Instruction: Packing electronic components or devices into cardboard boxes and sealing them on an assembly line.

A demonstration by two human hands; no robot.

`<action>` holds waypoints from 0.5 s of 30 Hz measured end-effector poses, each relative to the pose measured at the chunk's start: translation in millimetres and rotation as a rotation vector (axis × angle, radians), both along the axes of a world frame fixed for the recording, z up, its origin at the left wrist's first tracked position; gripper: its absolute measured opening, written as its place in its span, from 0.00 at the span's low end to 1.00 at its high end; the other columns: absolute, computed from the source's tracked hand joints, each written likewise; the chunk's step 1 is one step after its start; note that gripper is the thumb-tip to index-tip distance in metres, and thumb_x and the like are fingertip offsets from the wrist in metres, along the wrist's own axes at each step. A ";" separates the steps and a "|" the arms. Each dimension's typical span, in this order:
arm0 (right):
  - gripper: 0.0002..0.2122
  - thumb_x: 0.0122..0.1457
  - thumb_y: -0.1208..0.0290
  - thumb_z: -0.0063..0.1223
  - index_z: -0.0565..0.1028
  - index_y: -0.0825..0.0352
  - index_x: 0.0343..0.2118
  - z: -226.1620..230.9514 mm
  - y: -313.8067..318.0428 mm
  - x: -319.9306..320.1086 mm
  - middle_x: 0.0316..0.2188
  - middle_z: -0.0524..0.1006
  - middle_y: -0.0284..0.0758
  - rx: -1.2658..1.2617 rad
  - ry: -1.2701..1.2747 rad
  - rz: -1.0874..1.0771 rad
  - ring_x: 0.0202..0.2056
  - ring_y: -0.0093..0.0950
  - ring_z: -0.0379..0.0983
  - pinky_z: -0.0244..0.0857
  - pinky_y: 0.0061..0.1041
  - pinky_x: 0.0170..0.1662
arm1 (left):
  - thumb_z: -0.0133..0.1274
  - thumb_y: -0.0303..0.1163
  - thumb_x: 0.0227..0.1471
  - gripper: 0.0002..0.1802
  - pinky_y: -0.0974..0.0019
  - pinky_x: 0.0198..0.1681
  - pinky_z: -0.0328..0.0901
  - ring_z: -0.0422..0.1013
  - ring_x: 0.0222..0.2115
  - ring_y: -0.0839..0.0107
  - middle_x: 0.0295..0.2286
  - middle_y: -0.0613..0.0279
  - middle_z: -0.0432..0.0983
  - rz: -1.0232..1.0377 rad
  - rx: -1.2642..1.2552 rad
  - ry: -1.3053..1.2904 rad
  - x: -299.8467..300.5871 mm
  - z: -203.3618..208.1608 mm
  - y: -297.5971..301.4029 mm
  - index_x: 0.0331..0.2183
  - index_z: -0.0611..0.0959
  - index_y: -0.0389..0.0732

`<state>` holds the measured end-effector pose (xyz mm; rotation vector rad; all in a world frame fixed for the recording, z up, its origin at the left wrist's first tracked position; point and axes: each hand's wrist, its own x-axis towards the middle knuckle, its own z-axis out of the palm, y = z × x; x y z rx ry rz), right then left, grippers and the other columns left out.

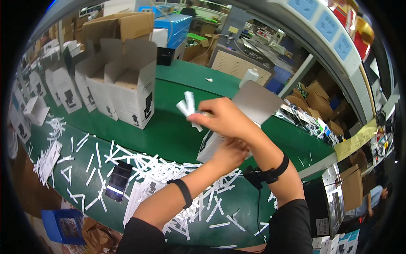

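My right hand (213, 116) is raised over the green bench, fingers pinched round a few white paper strips (186, 103) that fan out to the left. Below it, my left hand (231, 154) lies against a white carton (207, 146) whose grey flap (256, 101) stands up behind. Its fingers are curled at the carton's top edge, partly covered by my right forearm, and what they grip does not show. A dense heap of similar paper strips (158, 167) spreads under and around my forearms.
Open white cartons (139, 97) stand in a row at the left, a brown box (135, 25) above them. A phone (118, 181) lies among the strips. Further back is a white bottle (249, 76); a blue bin (63, 226) sits at lower left. A black cable (259, 207) hangs from my right wrist.
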<state>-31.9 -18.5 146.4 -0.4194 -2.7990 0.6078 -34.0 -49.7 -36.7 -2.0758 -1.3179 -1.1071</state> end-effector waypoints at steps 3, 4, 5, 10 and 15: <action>0.25 0.54 0.46 0.64 0.82 0.70 0.35 30.0 28.2 23.1 0.31 0.82 0.49 0.438 0.136 -0.008 0.36 0.48 0.79 0.71 0.42 0.42 | 0.53 0.35 0.55 0.24 0.45 0.59 0.55 0.65 0.54 0.51 0.54 0.48 0.71 0.045 -0.098 -0.017 1.5 22.7 -4.8 0.50 0.77 0.34; 0.25 0.55 0.46 0.63 0.82 0.69 0.37 58.8 20.3 26.7 0.34 0.82 0.49 0.345 -0.037 -0.333 0.39 0.47 0.79 0.71 0.41 0.45 | 0.54 0.37 0.54 0.25 0.45 0.59 0.54 0.65 0.54 0.51 0.54 0.48 0.70 0.107 -0.133 -0.049 -2.2 33.4 -15.0 0.51 0.76 0.33; 0.26 0.55 0.46 0.62 0.81 0.69 0.40 85.7 15.1 36.3 0.37 0.82 0.50 0.246 -0.213 -0.649 0.43 0.46 0.79 0.71 0.40 0.49 | 0.55 0.40 0.56 0.27 0.48 0.59 0.54 0.64 0.54 0.51 0.55 0.46 0.69 0.049 -0.182 -0.110 -0.9 39.8 -20.9 0.52 0.75 0.33; 0.22 0.59 0.51 0.59 0.82 0.72 0.39 50.2 85.4 150.4 0.33 0.83 0.46 0.124 0.005 -0.560 0.37 0.41 0.79 0.71 0.34 0.42 | 0.49 0.45 0.64 0.25 0.56 0.54 0.60 0.69 0.49 0.56 0.49 0.47 0.73 -0.054 -0.276 -0.332 13.3 68.6 -17.3 0.50 0.70 0.34; 0.31 0.56 0.38 0.58 0.82 0.67 0.45 -3.2 40.3 179.8 0.34 0.75 0.37 0.214 0.106 0.023 0.29 0.35 0.73 0.68 0.32 0.34 | 0.56 0.35 0.63 0.30 0.66 0.46 0.70 0.73 0.41 0.69 0.45 0.46 0.72 -0.415 -0.346 -1.528 -1.3 88.4 -7.0 0.48 0.50 0.38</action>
